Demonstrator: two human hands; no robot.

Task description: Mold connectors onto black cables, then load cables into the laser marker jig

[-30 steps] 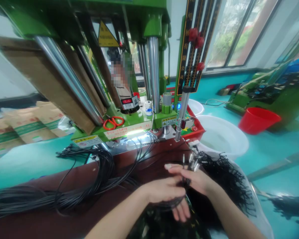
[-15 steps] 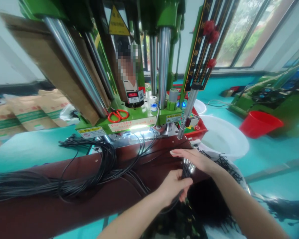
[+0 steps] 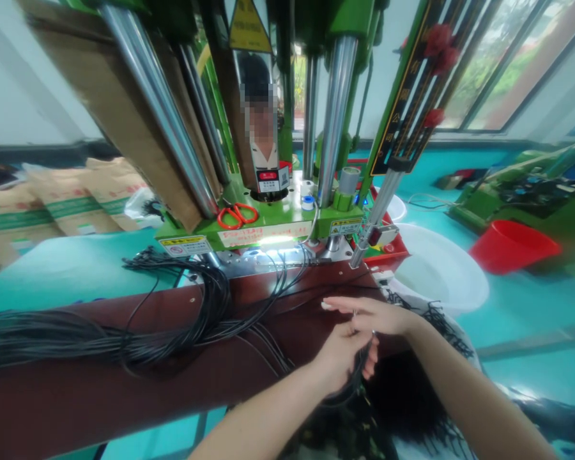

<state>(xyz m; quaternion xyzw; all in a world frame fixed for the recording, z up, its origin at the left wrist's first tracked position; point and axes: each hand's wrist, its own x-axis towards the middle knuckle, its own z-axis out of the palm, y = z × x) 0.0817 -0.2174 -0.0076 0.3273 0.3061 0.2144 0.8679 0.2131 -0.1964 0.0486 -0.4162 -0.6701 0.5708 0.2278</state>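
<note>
My left hand (image 3: 338, 358) is closed around a bundle of black cables (image 3: 360, 369) near my lap, with its fingers curled beneath them. Just above it, my right hand (image 3: 381, 316) lies flat with fingers stretched out, palm down over the top of the bundle. The shiny metal ends of the cables are mostly hidden under that palm. Another long bunch of black cables (image 3: 206, 306) stretches across the brown tabletop (image 3: 138, 402) to the left. Several of its strands run up into the lit opening of the green press (image 3: 297, 220).
Orange-handled scissors (image 3: 238, 216) lie on the press ledge, between steel columns (image 3: 338, 121). On the right stand a white basin (image 3: 441, 268) and a red bucket (image 3: 515, 246). More black cable pieces (image 3: 436, 319) hang by my right forearm. Paper sacks (image 3: 67, 198) are at left.
My right hand has come down onto the cable bundle, covering metal ends that showed before. My left hand has shifted slightly up towards it. The view has turned a little left.
</note>
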